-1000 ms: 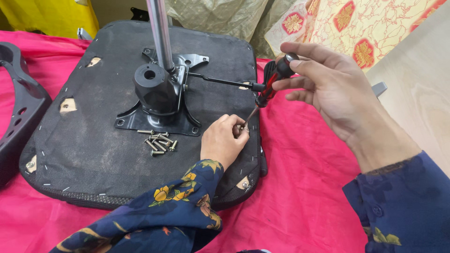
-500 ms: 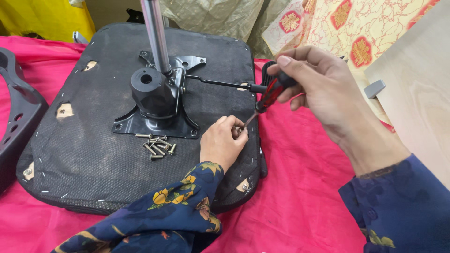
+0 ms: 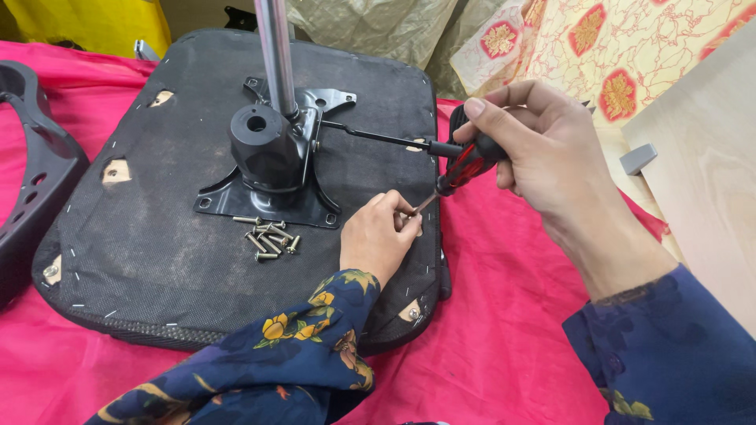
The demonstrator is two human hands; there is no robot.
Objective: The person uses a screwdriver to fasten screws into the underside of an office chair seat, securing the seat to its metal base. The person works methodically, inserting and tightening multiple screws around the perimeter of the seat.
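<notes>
Right hand (image 3: pixel 543 149) grips red-black screwdriver (image 3: pixel 465 161) — left hand (image 3: pixel 378 240) pinches its tip on seat underside (image 3: pixel 157 228).

1. Seat base (image 3: pixel 157 236): lies upside down on the cloth (image 3: pixel 504 330); landmark for all entries below.
2. Mounting plate (image 3: pixel 272 201): on the seat base, at its middle.
3. Metal post (image 3: pixel 276 55): rises from the mounting plate.
4. Loose screws (image 3: pixel 268 238): heaped on the seat base, just before the plate.
5. Left hand (image 3: pixel 376 240): on the seat base, near its right edge.
6. Right hand (image 3: pixel 535 153): over that right edge, holding a screwdriver (image 3: pixel 461 169).
7. Armrest (image 3: pixel 35 173): left of the seat base.
8. Wooden board (image 3: pixel 709 157): well right of it.
</notes>
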